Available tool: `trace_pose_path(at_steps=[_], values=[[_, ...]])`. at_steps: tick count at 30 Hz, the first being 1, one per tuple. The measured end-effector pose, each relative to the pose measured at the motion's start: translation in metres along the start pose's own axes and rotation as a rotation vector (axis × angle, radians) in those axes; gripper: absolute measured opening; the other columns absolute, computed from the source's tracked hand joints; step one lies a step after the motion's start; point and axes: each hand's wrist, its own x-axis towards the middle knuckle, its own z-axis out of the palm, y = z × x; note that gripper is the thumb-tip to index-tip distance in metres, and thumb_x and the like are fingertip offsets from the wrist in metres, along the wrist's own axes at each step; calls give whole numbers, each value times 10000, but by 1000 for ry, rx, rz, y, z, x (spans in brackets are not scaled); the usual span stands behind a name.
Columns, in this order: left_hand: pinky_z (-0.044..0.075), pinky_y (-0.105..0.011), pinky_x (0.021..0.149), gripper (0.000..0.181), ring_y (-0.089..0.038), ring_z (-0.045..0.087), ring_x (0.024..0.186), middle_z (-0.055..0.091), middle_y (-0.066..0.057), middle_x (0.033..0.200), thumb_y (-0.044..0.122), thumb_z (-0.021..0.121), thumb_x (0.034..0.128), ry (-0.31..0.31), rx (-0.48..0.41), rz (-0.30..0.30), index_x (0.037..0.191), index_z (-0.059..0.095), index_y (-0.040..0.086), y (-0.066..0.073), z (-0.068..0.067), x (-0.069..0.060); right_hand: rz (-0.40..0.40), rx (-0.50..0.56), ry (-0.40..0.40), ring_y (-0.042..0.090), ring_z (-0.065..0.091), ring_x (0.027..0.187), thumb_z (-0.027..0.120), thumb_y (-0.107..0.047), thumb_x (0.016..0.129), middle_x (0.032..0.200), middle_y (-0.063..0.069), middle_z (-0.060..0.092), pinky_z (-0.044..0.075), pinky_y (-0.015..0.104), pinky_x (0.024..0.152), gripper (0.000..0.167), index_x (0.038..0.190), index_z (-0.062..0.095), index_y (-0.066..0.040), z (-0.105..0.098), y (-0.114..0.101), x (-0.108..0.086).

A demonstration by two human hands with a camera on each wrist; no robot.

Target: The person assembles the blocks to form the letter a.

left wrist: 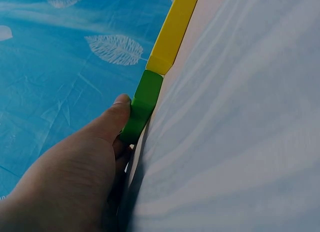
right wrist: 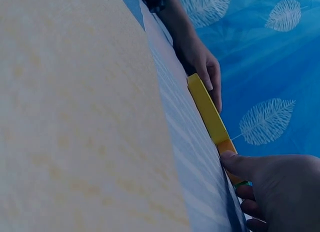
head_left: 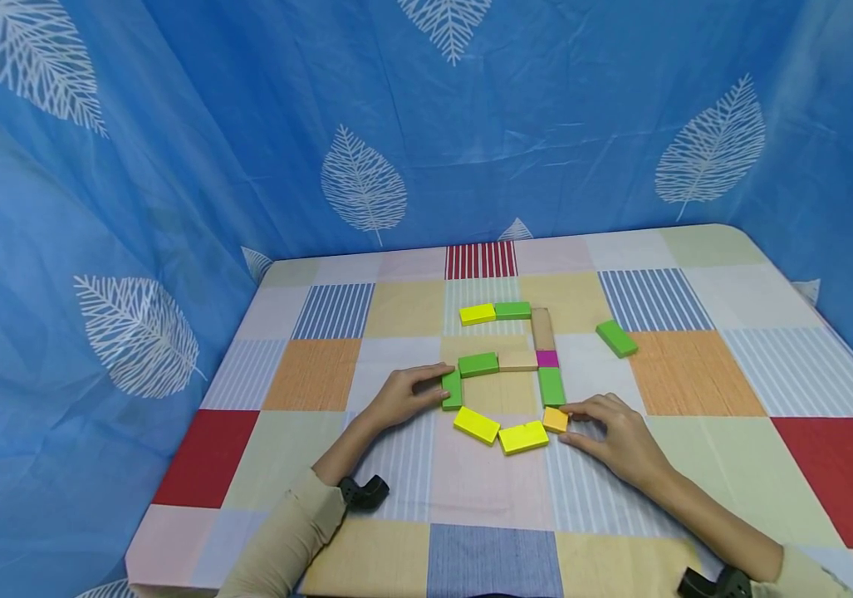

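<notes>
In the head view, toy blocks lie flat on the table in a shape like a figure with an open top left. My left hand [head_left: 405, 397] holds the green block [head_left: 452, 392] at the left side, thumb against its outer face and forefinger by its far end. My right hand [head_left: 613, 433] pinches a small orange block [head_left: 556, 419] at the lower right corner, between thumb and forefinger. Two yellow blocks [head_left: 523, 438] form the near side. The right wrist view shows the orange block [right wrist: 226, 148] meeting a yellow block [right wrist: 207, 109].
Beyond are a green block [head_left: 478, 365], a beige block [head_left: 518, 361], a purple block [head_left: 547, 359] and a long beige block [head_left: 542, 330]. A yellow block [head_left: 477, 314] ends the far row. One green block [head_left: 616, 339] lies apart at right. Blue curtains [head_left: 501, 149] surround the checked table.
</notes>
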Motion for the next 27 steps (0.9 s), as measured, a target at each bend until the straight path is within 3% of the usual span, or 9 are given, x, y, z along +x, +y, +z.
trace_pose_path(at_steps=[21, 27], values=[[372, -284, 1004, 422, -136, 486, 1195, 554, -13, 1281, 270, 658, 865, 4, 0, 20, 1262, 586, 144, -2, 1, 0, -8, -9, 18, 82, 518, 786, 846, -190, 628, 854, -88, 633, 429, 168, 685, 384, 980, 708, -126, 2, 0, 1], [365, -262, 1004, 428, -104, 476, 1198, 550, 5, 1284, 280, 657, 865, 1, 11, 1, 1269, 581, 159, -2, 1, 1, -11, -10, 22, 81, 518, 787, 846, -208, 629, 852, -94, 632, 419, 159, 688, 381, 978, 708, -138, 4, 1, 1]])
